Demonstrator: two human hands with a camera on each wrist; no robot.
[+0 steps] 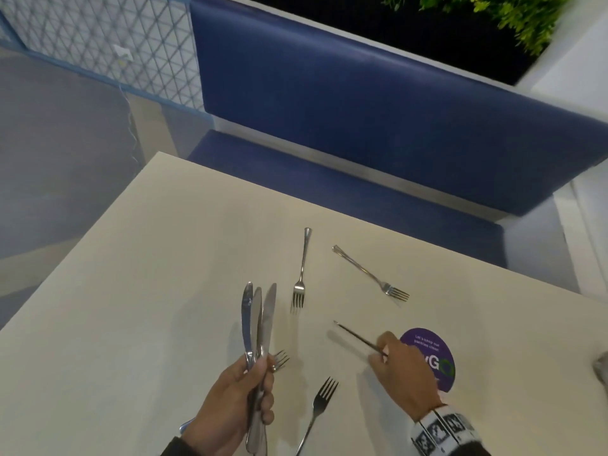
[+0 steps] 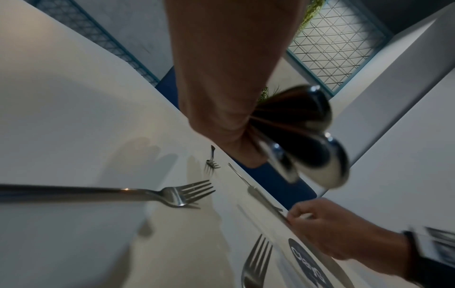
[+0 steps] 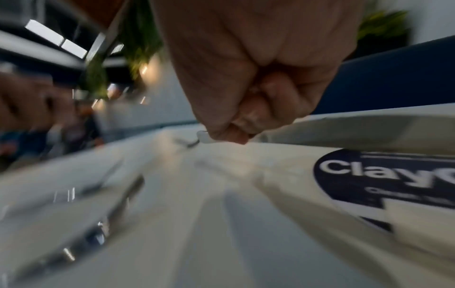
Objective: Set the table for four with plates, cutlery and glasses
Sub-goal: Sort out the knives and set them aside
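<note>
3 knives (image 1: 256, 327) clenched in left grip (image 1: 234, 403); right grip (image 1: 405, 373) pinches a 4th knife (image 1: 357, 338).

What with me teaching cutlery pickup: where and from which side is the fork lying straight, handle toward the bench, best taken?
Probably mid-handle on the fork, pinched from above across its narrow sides: it lies flat, with bare table on both sides, tines pointing at the person.
</note>
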